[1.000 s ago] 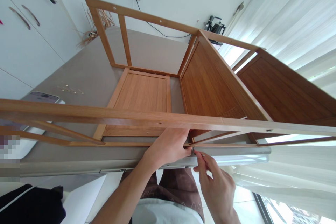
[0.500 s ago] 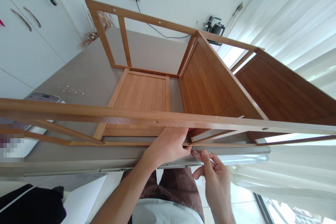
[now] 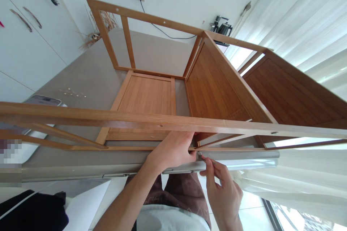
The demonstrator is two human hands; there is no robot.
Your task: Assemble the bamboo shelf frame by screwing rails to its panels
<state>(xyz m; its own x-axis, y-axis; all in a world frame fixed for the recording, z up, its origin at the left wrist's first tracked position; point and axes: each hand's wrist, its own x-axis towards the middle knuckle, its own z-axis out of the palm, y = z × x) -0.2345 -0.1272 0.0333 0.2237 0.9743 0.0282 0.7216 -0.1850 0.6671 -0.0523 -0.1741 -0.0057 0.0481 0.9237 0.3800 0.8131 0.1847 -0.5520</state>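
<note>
A wooden shelf unit (image 3: 159,124) lies on its side on a grey-covered table, its slatted frame side facing me. My left hand (image 3: 173,151) reaches over the near lower rail (image 3: 130,148) and grips it close to where an inner shelf panel (image 3: 214,83) meets the frame. Just right of it, my right hand (image 3: 223,184) pinches a small bent metal hex key (image 3: 200,154) between thumb and fingers. The key's short end is at the rail's underside; the fitting there is too small to make out.
Several small screws (image 3: 72,93) lie on the table (image 3: 89,61) at the left, near a phone (image 3: 46,100). A flat wooden panel (image 3: 151,94) rests inside the frame. Curtains (image 3: 306,43) hang at right; a coffee maker (image 3: 222,27) stands behind.
The hex key has swung from nearly level to slanting down to the right, and my right hand has turned and shifted slightly with it. My left hand stays on the rail.
</note>
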